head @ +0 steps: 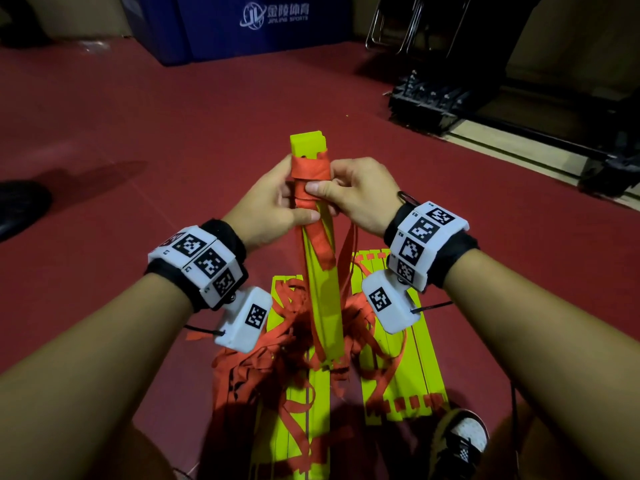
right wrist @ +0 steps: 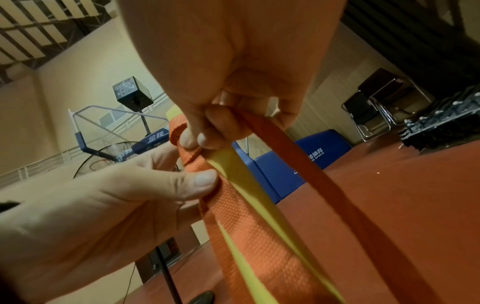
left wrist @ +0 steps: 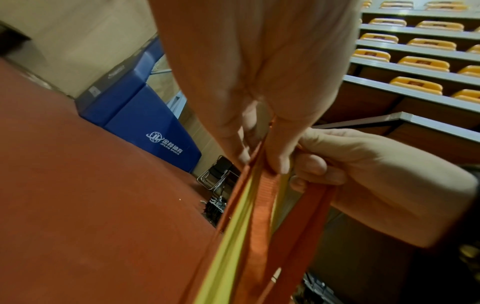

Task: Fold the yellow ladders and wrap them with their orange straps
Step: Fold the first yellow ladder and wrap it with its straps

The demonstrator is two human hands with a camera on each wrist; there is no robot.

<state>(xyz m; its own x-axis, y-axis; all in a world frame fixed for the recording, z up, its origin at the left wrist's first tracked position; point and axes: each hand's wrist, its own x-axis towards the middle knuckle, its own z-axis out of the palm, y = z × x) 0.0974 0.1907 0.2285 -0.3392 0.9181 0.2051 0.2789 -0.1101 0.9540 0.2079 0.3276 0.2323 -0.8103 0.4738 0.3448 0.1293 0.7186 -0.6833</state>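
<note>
Your left hand (head: 273,206) clamps the ladder bundle (head: 323,292), right hand (head: 349,195) pinches the orange strap (head: 310,169); slacken and those wraps unravel.

A folded bundle of yellow ladder slats (head: 323,289) stands upright at the centre of the frame, its top end wound with an orange strap (head: 310,169). Below it, more yellow ladders (head: 412,368) lie flat on the floor, tangled with loose orange straps (head: 263,362).
</note>
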